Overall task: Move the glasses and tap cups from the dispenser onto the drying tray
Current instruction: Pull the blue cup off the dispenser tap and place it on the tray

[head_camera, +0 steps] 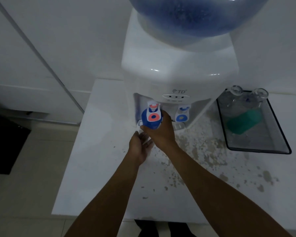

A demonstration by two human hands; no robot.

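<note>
Because the round blue plastic cup [148, 121] sits tucked under the dispenser's left tap with the red-ringed lever [153, 115], your right hand [161, 132] reaches in from the near right and wraps around it, fingers closed on its near side. Your left hand [140, 147] waits just below, palm up and fingers apart, holding nothing I can make out. Far right, the black wire-mesh drying tray [280, 134] already holds clear glasses [236, 98] and a green sponge-like block [241, 122] on the speckled white counter [203, 168].
</note>
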